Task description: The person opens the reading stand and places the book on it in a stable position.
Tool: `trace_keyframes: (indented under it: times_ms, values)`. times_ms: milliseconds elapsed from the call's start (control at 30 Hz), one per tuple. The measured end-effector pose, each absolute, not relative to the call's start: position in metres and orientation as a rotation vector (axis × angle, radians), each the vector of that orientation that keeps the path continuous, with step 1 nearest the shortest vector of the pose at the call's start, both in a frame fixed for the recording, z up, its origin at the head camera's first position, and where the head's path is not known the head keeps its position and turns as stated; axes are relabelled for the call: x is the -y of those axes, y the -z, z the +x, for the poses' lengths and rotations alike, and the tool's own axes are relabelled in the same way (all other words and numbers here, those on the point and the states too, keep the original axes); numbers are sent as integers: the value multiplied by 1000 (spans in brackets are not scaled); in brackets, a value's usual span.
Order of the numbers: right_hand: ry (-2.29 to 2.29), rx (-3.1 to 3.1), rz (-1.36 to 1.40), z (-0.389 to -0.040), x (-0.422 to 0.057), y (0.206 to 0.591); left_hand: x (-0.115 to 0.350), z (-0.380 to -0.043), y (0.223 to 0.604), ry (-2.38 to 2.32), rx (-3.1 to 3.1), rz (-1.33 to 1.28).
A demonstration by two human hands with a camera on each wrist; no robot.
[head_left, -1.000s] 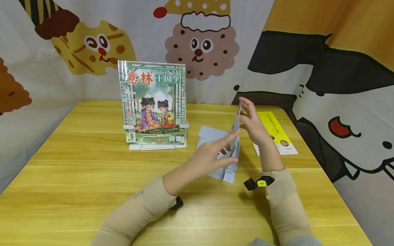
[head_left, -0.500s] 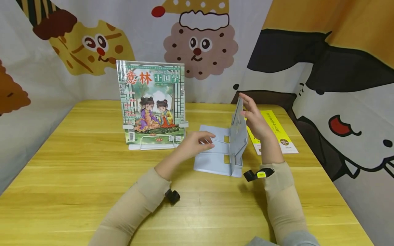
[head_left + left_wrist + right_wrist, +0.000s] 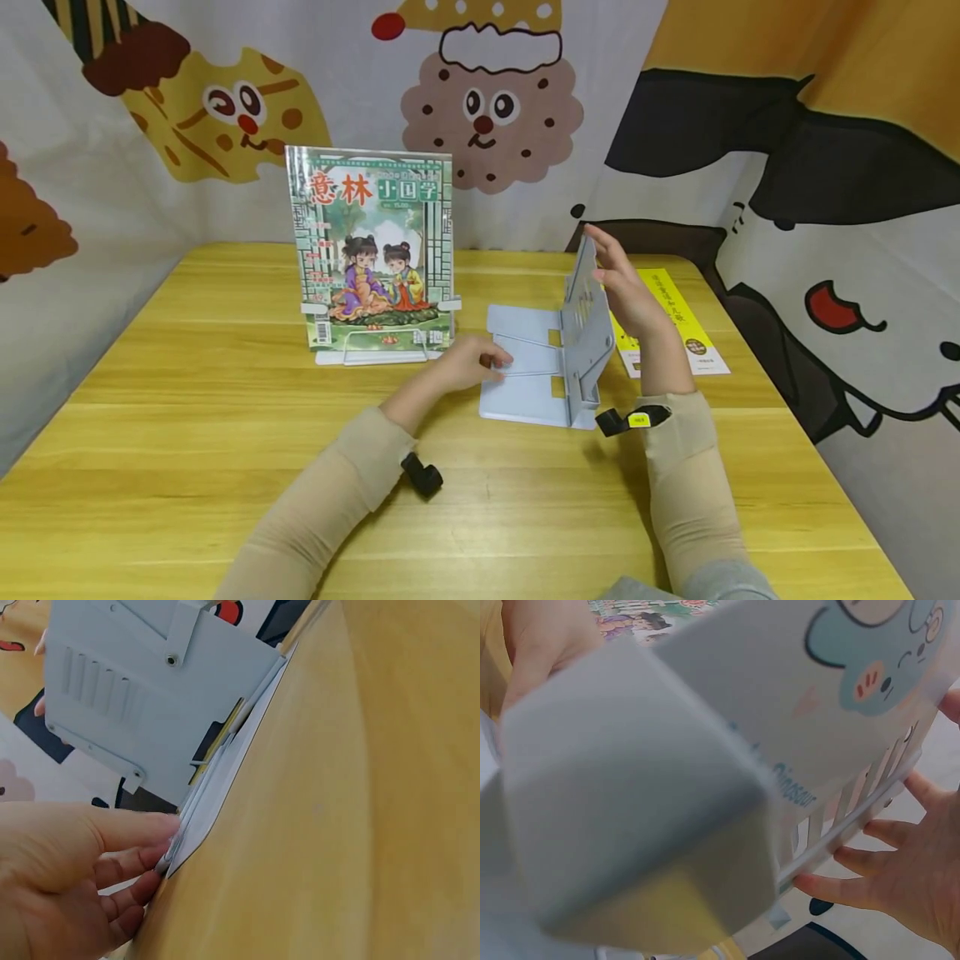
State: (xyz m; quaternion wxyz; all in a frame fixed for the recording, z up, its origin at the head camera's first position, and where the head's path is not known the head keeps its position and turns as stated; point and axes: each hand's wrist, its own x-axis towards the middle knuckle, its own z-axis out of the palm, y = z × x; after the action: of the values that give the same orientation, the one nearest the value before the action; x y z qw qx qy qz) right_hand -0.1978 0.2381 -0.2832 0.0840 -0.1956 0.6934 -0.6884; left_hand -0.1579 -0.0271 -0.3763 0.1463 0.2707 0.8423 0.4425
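Left hand (image 3: 465, 367) pinches, splayed right hand (image 3: 630, 298) touches, a stand (image 3: 590, 315); right wrist view adds lettering (image 3: 794, 787), possibly "Dinosaur".

We see a magazine (image 3: 375, 250) on a white stand (image 3: 386, 358), a yellow booklet (image 3: 666, 307) and, behind, a cartoon cloth (image 3: 491, 125).

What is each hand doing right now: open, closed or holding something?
Left hand: closed, pinching an edge of the stand.
Right hand: open, fingers touching the stand's raised panel.
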Motion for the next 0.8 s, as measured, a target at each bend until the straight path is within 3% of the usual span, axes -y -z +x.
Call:
trace_keyframes:
  times_ms: [800]
  values:
    - [2071, -2066, -584, -196, -236, 286, 25, -159, 382, -1216, -2410, 799]
